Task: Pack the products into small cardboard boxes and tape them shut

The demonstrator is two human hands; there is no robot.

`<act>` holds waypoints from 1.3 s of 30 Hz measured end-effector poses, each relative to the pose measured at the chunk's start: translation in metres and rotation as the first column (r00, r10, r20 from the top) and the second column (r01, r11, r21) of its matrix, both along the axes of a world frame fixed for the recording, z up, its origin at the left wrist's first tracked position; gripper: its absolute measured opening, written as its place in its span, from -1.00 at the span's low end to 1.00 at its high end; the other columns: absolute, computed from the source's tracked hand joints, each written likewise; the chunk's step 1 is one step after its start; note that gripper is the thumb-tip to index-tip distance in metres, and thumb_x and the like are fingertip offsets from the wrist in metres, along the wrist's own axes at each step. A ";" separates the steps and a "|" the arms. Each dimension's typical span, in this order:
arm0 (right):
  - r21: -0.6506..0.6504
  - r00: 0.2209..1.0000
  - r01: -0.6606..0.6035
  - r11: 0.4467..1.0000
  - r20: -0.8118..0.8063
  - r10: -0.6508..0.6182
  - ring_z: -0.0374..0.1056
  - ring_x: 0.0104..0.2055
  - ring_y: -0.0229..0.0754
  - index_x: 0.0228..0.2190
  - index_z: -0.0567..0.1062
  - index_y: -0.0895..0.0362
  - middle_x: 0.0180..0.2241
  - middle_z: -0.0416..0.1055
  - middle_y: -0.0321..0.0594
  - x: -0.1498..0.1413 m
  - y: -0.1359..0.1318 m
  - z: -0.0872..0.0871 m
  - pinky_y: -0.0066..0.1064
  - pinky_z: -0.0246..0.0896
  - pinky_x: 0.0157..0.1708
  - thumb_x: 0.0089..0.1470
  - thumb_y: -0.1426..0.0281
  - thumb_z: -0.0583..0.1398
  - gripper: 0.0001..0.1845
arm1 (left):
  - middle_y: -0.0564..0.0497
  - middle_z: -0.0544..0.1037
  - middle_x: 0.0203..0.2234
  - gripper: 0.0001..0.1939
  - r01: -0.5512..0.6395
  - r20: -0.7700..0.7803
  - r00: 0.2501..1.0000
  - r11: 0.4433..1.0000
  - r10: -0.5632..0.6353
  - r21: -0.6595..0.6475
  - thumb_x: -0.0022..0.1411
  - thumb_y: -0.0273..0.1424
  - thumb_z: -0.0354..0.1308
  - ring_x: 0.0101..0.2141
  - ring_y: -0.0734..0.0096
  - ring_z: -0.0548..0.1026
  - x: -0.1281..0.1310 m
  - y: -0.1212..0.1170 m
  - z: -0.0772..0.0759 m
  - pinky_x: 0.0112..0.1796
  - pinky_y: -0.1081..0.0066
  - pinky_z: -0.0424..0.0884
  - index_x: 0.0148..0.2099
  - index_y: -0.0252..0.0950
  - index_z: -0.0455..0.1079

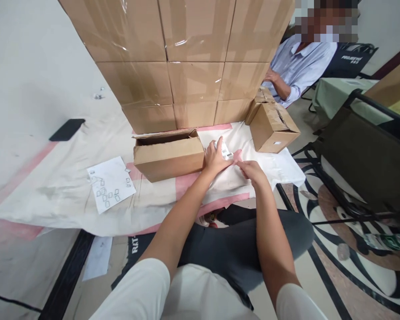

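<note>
My left hand (pixel 214 159) rests on the white cloth (pixel 53 191) just right of an open low cardboard box (pixel 168 156), fingers pinched round a small white label (pixel 226 152) with black print. My right hand (pixel 252 171) lies close beside it to the right, fingers drawn together and touching the same label or the cloth beneath it; I cannot tell which. Both forearms reach out over my dark-trousered legs.
A wall of stacked taped cartons (pixel 186 58) stands behind. A smaller open carton (pixel 274 126) sits at right, with another person in a pale shirt (pixel 300 66) behind it. A sheet of paper with small clips (pixel 110 183) and a black phone (pixel 67 129) lie left. A dark cart (pixel 363 155) is at right.
</note>
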State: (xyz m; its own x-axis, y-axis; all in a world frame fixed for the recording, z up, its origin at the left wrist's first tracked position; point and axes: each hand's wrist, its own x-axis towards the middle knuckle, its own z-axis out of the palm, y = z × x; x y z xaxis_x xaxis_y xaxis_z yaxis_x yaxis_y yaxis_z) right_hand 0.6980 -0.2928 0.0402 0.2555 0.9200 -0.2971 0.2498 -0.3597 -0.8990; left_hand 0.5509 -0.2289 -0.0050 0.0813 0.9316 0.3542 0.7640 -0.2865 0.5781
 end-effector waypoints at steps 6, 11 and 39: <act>0.023 0.996 0.011 1.000 -0.085 -0.009 -0.03 -0.78 -0.41 -0.72 0.27 0.10 -0.83 0.12 -0.38 -0.013 0.002 -0.006 -0.51 -0.21 -0.75 0.17 0.20 0.26 -0.48 | -0.20 0.27 0.29 0.10 -0.015 -0.017 1.000 1.000 0.015 -0.027 0.07 0.06 0.37 0.25 -0.08 0.34 -0.001 -0.003 0.005 0.29 0.03 0.19 0.50 -0.07 -0.07; 0.059 0.984 0.051 0.997 -0.174 -0.040 0.26 -0.68 -0.34 -0.60 0.50 0.19 -0.64 0.46 -0.19 -0.022 0.009 -0.002 -0.55 -0.05 -0.74 0.05 0.31 0.29 -0.72 | -0.23 0.28 0.28 0.09 -0.003 0.004 1.000 1.000 0.003 -0.005 0.05 0.01 0.39 0.24 -0.12 0.35 -0.001 0.002 0.000 0.27 -0.01 0.19 0.49 -0.10 -0.03; 0.146 0.878 0.371 0.917 -0.377 -0.295 0.35 -0.66 -0.32 -0.70 0.12 0.05 -0.62 0.44 -0.29 -0.044 0.000 -0.015 -0.53 -0.05 -0.75 -0.18 0.35 0.35 -0.53 | -0.20 0.20 0.33 -0.01 0.060 0.058 0.996 0.998 -0.061 0.017 0.01 -0.11 0.47 0.25 -0.14 0.35 -0.003 0.004 -0.004 0.26 -0.01 0.23 0.41 -0.03 0.12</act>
